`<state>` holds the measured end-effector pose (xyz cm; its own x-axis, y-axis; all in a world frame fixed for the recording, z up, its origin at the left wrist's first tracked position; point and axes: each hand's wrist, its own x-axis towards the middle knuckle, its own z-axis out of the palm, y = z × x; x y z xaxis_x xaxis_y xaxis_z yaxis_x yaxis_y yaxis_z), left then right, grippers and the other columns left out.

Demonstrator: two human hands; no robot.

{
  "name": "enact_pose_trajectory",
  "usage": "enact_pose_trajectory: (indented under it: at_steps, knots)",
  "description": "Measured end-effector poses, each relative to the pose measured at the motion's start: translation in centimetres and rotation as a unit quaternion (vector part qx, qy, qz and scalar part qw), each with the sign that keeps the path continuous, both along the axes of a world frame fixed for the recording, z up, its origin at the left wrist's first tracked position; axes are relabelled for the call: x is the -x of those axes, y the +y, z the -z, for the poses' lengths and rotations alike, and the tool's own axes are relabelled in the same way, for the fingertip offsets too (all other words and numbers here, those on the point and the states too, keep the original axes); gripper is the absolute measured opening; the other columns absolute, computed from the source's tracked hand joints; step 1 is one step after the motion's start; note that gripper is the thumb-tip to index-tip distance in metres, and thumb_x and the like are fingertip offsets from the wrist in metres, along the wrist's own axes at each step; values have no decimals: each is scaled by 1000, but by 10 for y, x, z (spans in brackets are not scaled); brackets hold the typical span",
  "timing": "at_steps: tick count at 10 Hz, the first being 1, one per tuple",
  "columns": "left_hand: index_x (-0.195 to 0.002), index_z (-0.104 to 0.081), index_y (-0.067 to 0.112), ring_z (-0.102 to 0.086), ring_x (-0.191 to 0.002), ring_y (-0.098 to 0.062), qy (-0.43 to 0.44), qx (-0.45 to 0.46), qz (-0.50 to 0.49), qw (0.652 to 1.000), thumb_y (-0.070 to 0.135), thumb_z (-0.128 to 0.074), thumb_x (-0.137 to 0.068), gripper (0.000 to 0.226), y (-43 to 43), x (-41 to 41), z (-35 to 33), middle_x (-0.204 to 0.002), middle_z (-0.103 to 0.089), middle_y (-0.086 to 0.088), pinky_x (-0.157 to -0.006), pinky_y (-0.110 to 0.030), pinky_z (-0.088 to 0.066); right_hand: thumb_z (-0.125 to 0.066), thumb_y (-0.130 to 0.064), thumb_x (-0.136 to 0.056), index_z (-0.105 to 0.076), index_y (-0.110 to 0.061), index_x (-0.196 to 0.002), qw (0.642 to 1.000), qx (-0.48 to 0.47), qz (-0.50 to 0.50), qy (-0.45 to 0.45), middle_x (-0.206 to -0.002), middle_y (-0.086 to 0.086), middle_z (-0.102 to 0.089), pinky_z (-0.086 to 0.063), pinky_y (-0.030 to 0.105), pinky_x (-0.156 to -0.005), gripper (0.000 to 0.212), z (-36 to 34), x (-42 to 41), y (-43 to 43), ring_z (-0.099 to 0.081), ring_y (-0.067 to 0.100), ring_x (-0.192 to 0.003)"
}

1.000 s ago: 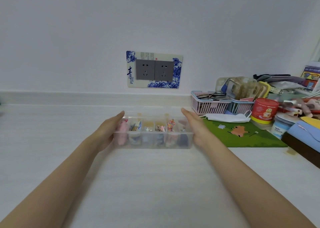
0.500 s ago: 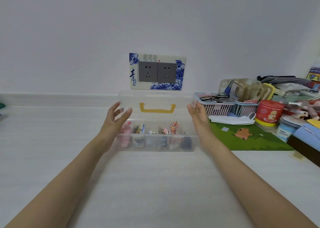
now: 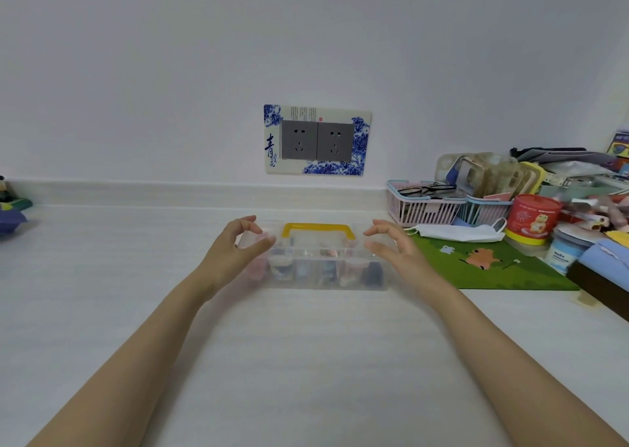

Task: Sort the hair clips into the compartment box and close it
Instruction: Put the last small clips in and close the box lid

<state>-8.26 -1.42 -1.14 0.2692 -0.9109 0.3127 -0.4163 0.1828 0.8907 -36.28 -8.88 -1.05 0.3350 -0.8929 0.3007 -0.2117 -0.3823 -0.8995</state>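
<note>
A clear compartment box stands on the white counter, towards the back wall. Several hair clips show through its front wall, spread over separate compartments. Its clear lid, with a yellow handle, lies down over the box. My left hand pinches the lid's left end between thumb and fingers. Over the lid's right end, my right hand curls its fingers and thumb around the edge. Motion blurs the exact contact on the right.
A green mat lies right of the box, with a white face mask, a pink basket, a red canister and piled clutter behind it. A wall socket is above the box. Small items sit at the far left.
The lid went from flat behind the box, to upright, to lowered over the compartments. Both hands moved from the box's ends to the lid's ends and followed it down.
</note>
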Motion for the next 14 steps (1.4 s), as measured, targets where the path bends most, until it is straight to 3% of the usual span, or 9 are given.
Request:
enact_pose_trajectory:
  at_steps: [1, 2, 3, 4, 5, 6, 8, 11, 14]
  knots:
    - [-96, -58, 22, -48, -122, -16, -21, -7, 4, 1000, 37, -70, -79, 26, 3, 0, -4, -137, -47, 9, -102, -33, -37, -62, -26, -87, -61, -22, -104, 1000, 2, -6, 16, -137, -12, -41, -24, 29, -106, 18, -1, 0, 4, -36, 2, -124]
    - [-105, -59, 25, -45, -122, -15, -84, 14, -11, 996, 39, -65, -83, 26, 9, 4, -7, -128, -53, 8, -108, -38, -35, -59, -30, -89, -60, -25, -110, 999, 30, 19, 37, -133, -14, -42, -23, 27, -106, 22, -1, -1, 11, -36, 2, -125]
    - [-131, -47, 27, -32, -134, -16, -241, 44, -11, 969, 65, -44, -77, 66, 25, 12, -10, -139, -46, 7, -111, -33, -25, -51, -45, -91, -50, -29, -127, 968, 185, 70, 156, -138, -18, -36, -16, 24, -112, 39, 1, 2, 22, -25, -2, -131]
    - [-147, -17, 32, -9, -146, -17, -401, 29, -13, 915, 75, -19, -72, 87, 40, 24, -3, -157, -17, 8, -118, -38, -8, -35, -55, -92, -25, -30, -146, 901, 307, 56, 302, -151, -20, -17, -2, 25, -117, 60, 5, -1, 42, -8, -1, -140]
    - [-147, 3, 34, 7, -147, -16, -478, 17, -23, 878, 82, 8, -67, 94, 49, 37, 14, -159, 4, 8, -118, -39, 6, -17, -63, -89, -1, -27, -150, 846, 335, 47, 412, -159, -13, 4, 9, 33, -118, 73, 20, -7, 54, 6, 6, -146]
    - [-148, 4, 30, 14, -145, -18, -496, 11, -35, 867, 83, 17, -62, 101, 43, 42, 23, -159, 9, 4, -114, -39, 12, -16, -61, -90, 8, -25, -150, 823, 349, 64, 443, -158, -12, 13, 12, 35, -117, 74, 26, -8, 47, 14, 7, -145]
    - [-148, 7, 27, 12, -146, -22, -494, -37, -28, 868, 86, 25, -48, 117, -15, 58, 15, -159, 11, 1, -117, -45, 6, -15, -67, -85, 19, -25, -147, 814, 310, 70, 486, -156, -9, 23, 18, 31, -116, 82, 20, -1, -7, 20, 12, -145]
    - [-148, 7, 26, 15, -146, -23, -493, -75, -19, 867, 66, -25, -88, 79, -119, 71, 8, -160, 11, -1, -118, -45, 7, -33, -60, -91, 17, -24, -148, 830, 228, 65, 504, -158, -5, 20, 11, 37, -117, 84, 7, -1, -99, 20, 17, -145]
    - [-148, 8, 26, 16, -146, -24, -491, -91, -9, 866, 65, -26, -88, 79, -163, 69, 4, -160, 12, -1, -118, -45, 7, -33, -61, -90, 18, -22, -148, 838, 213, 60, 498, -158, -2, 21, 11, 37, -119, 86, 7, -6, -144, 22, 18, -144]
